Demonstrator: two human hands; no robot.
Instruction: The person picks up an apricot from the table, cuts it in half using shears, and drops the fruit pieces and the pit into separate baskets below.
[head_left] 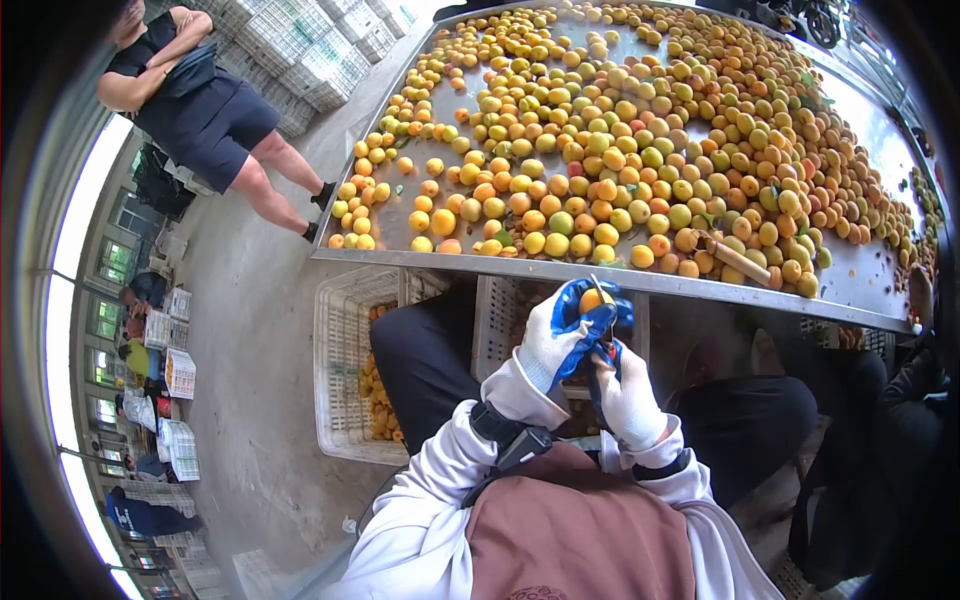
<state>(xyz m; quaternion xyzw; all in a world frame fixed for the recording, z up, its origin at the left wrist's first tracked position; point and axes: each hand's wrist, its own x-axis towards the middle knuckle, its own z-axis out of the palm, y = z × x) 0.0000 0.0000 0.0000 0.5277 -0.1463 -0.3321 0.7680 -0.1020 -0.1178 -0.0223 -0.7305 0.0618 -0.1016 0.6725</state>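
My left hand (570,333), in a white glove with a blue coated palm, is wrapped round a yellow-orange apricot (594,299) just off the front edge of the table. A thin metallic strip crosses the fruit at its top. My right hand (632,398), gloved the same way, is closed right below the left. Between the two hands shows a small tool with a red part (609,351); its shape is mostly hidden by the fingers. Many loose apricots (560,222) lie on the metal table (450,261) in front of me.
A brownish stick-like piece (738,262) lies among the fruit near the table edge. Below stands a white crate (336,365) holding apricots, with another crate (492,320) between my knees. A person (205,95) stands at the left; stacked crates (320,55) are behind. Someone sits close at my right.
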